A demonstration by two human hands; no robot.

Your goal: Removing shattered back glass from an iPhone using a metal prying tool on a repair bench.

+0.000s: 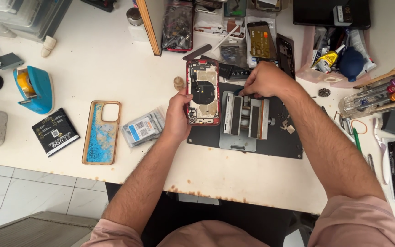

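1. My left hand (177,120) grips the left edge of the opened red phone (203,92), frame centre, on the dark mat (280,142).
2. My right hand (265,80) pinches something small above the ridged metal clamp (244,120); what, I cannot tell.
3. Bare white bench (97,59) lies upper left.

Bare table (101,59) upper left; tool clutter (371,98) blocks right.
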